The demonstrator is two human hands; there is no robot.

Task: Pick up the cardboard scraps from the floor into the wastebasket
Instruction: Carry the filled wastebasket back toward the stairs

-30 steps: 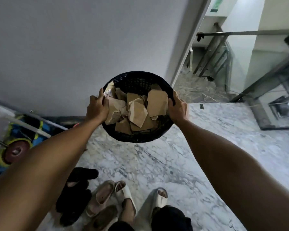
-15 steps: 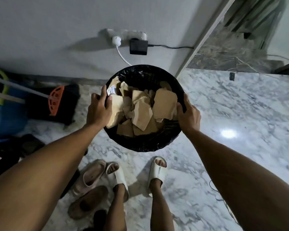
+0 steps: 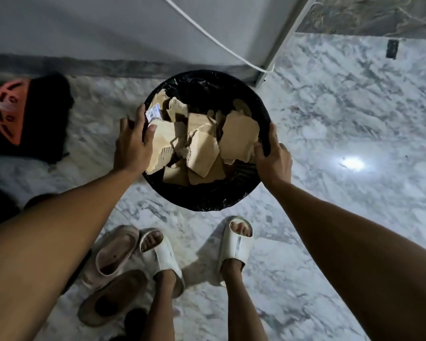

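Wastebasket (image 3: 207, 198) holding cardboard scraps (image 3: 204, 148), left hand (image 3: 133, 143), right hand (image 3: 273, 156) grip clamped on rim; marble floor (image 3: 342, 119), grey wall (image 3: 84, 28).

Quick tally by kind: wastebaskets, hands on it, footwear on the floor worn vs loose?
Wastebasket: 1, black, full of cardboard scraps
Hands with a grip on its rim: 2, left hand, right hand
Worn white slides: 2
Loose slippers: 2
Total: 7
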